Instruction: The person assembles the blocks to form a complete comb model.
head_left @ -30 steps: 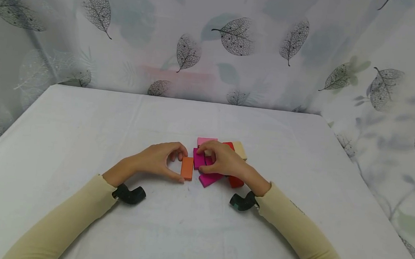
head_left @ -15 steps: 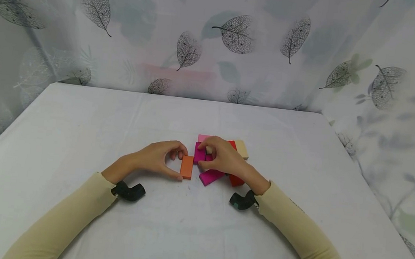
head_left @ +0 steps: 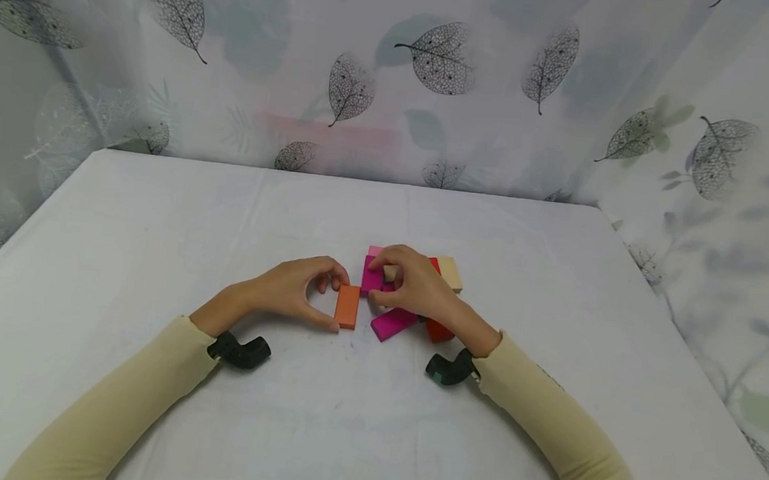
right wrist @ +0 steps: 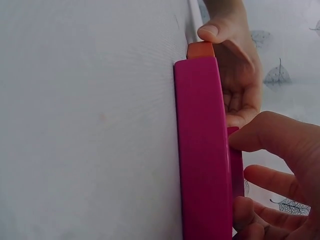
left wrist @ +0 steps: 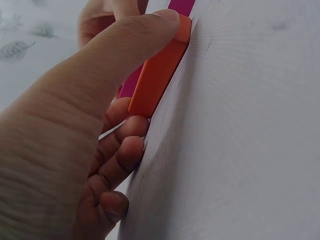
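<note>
My left hand (head_left: 292,289) grips an orange rectangular block (head_left: 347,307) lying flat on the white table, thumb at its near end and fingers at its far end. In the left wrist view, the thumb presses on the end of that orange block (left wrist: 157,75). My right hand (head_left: 418,284) pinches a magenta block (head_left: 371,278) by its two ends, just beyond and right of the orange one. Another magenta block (head_left: 393,325) lies slantwise below the right hand and fills much of the right wrist view (right wrist: 202,145).
Around and partly under the right hand lie a cream block (head_left: 449,274), a red-orange block (head_left: 440,332), a pink block (head_left: 375,251) and other pieces. Dark curved pieces (head_left: 243,352) sit at both wrists. A leaf-patterned cloth (head_left: 255,72) hangs behind the white table (head_left: 190,217).
My right hand has slid the magenta block a little away from me, along the orange block's right side. The left hand and its orange block have stayed nearly still.
</note>
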A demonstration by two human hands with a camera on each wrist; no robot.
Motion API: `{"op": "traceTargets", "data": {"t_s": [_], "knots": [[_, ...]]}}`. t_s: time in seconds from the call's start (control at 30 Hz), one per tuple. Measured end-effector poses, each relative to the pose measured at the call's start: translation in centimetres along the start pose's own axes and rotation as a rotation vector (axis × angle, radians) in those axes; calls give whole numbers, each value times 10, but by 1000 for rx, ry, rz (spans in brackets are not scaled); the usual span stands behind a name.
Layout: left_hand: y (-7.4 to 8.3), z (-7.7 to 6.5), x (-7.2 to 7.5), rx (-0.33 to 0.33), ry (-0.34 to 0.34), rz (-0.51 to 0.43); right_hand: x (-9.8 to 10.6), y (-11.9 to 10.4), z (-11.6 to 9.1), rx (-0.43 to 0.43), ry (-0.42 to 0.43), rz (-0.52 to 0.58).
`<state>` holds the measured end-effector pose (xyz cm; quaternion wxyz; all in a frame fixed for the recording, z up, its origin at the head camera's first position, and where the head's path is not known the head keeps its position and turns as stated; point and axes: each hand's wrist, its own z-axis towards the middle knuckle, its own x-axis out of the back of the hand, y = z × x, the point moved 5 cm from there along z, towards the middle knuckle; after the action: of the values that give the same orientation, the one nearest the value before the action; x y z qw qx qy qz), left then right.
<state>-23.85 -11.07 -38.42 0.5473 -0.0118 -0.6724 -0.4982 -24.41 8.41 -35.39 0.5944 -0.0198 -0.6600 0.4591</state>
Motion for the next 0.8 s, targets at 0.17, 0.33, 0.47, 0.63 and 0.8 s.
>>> {"op": "traceTargets", "data": {"t_s": [0.17, 0.33, 0.47, 0.63, 0.8], "knots": [[1, 0, 0, -4, -1, -3, 1, -1, 1, 22, 16, 16], [1, -1, 0, 7, -4, -6, 1, -1, 1, 41, 34, 6], [2, -1, 1, 12, -5, -5, 2, -2, 2, 48, 54, -9], [2, -1, 1, 2, 2, -4, 2, -2, 4, 45, 79, -2], [1, -1, 0, 7, -5, -2, 0, -4, 7, 52, 84, 36]]}}
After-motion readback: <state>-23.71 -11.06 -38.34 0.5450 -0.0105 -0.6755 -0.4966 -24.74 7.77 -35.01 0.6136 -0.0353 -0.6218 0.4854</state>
